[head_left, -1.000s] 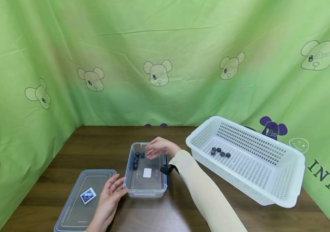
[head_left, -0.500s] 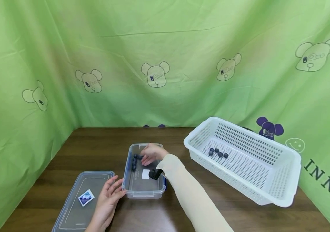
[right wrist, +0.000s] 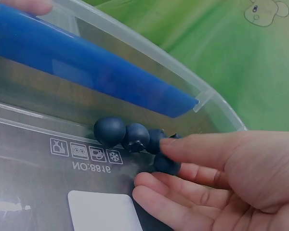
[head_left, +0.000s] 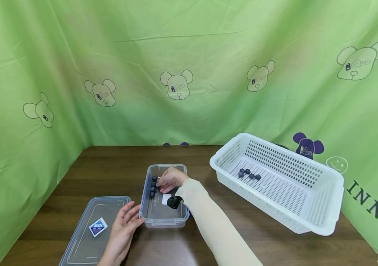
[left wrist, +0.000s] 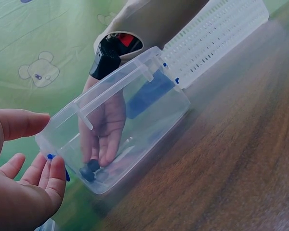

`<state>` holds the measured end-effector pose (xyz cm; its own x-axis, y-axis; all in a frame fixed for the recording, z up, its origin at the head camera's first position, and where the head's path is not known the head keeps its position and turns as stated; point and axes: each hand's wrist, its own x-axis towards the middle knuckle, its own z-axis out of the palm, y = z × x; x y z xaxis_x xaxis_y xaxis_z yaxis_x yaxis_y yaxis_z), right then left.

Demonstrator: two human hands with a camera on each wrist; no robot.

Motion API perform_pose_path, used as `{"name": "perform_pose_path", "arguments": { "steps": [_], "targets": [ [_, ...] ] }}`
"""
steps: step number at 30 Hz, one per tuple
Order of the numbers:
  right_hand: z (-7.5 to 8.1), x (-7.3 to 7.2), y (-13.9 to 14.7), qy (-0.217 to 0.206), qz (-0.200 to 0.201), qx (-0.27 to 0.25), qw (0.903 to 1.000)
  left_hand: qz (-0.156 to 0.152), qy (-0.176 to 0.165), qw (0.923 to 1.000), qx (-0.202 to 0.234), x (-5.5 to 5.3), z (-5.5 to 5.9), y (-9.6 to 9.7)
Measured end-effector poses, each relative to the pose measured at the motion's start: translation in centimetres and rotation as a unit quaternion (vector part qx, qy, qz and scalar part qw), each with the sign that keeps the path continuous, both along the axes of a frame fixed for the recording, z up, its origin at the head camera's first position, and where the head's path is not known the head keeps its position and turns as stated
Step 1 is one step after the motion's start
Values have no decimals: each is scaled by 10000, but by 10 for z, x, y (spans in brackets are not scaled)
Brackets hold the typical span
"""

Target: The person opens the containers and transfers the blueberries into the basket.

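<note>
The clear plastic food box has blue clips along its sides. Several blueberries sit in a row along its left wall. My right hand reaches down inside and pinches one blueberry between thumb and fingers, beside the row's end. In the left wrist view the right fingertips show low behind the clear wall, close to dark berries. My left hand is at the box's near left corner, fingers relaxed and spread, thumb by the rim. A clear lid with a blue sticker lies left of the box, partly under the left hand.
A white perforated basket stands on the right of the wooden table, holding several blueberries near its left end. A green printed curtain hangs behind the table.
My right hand has gone lower and left into the box, reaching the loose blueberry by the row. My left hand keeps its place at the corner. The head view shifted slightly.
</note>
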<state>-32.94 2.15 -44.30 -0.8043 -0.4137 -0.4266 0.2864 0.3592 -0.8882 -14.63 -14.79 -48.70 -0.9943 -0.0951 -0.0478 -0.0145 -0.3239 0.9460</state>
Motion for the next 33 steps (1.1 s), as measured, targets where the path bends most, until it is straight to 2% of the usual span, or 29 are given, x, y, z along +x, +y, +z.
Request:
{"name": "perform_pose_path", "arguments": {
  "steps": [14,22,27,33],
  "targets": [
    [2,4,0,200,-103,160,9996,6,-16,10000,-42,2,1,1],
    [0,3,0,331,-102,-221,9992,-43,51,10000,12,2,0,0],
    [5,1,1,340,-109,-680,9970,-38,41,10000,13,2,1,0],
    [10,-3,6,235,-293,-1084,9934,-3,-6,10000,-11,1,3,1]
  ]
}}
